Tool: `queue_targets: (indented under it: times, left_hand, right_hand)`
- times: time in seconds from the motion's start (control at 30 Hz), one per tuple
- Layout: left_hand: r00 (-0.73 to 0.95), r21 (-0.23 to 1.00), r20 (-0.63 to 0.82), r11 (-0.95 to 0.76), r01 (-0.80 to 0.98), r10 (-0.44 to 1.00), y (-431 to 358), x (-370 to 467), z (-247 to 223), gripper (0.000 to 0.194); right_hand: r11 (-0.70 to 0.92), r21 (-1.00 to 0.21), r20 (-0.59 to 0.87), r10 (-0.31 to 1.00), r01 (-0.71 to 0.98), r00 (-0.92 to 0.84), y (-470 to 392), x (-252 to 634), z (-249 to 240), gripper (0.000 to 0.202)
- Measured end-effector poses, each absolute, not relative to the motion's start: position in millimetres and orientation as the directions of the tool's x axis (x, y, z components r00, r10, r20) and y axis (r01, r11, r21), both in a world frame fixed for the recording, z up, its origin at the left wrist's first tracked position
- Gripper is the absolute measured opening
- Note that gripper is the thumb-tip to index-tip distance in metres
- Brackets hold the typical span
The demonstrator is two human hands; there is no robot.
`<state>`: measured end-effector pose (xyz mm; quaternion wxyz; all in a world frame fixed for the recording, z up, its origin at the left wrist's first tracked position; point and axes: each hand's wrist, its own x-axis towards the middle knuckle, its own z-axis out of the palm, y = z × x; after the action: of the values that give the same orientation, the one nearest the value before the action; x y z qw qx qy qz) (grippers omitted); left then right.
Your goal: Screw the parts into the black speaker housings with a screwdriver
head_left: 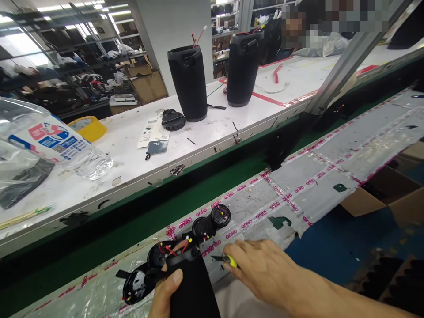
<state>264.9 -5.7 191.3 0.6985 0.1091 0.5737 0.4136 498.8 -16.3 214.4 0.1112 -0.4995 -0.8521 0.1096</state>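
My left hand [165, 291] is closed around a black cylindrical speaker body [194, 287], tilted upright, with red wires and small white and yellow connectors at its top end. To its right, my right hand [258, 269] grips a small hand tool [231, 260] with a yellow-green handle and a dark pointed tip; its exact kind is not clear. The tip is apart from the speaker body. Just beyond lie several round black speaker caps [220, 215] with red wires, on the taped grey-white surface; the speaker body partly hides some of them.
On the raised white bench [126, 154] stand two black speaker bodies [188, 84] and a black cap [173, 119] beside a printed card [157, 143]. A plastic bottle [56, 137] and yellow tape roll [88, 128] are at left. A metal post [357, 57] rises at right, near cardboard boxes [407, 207].
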Motion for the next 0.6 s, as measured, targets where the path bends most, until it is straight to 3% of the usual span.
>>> queue_targets:
  times: [0.13, 0.6]
  left_hand:
    - [0.087, 0.546, -0.748, 0.685, -0.482, 0.658, -8.9, 261.8, 193.0, 0.061]
    - [0.133, 0.515, -0.753, 0.704, -0.489, 0.644, -12.1, 262.1, 193.7, 0.056]
  right_hand:
    - [0.556, -0.221, 0.102, 0.831, 0.802, -0.548, -3.8, 495.8, 223.1, 0.024]
    - [0.641, -0.173, 0.092, 0.767, 0.748, -0.636, 6.4, 490.7, 225.5, 0.023]
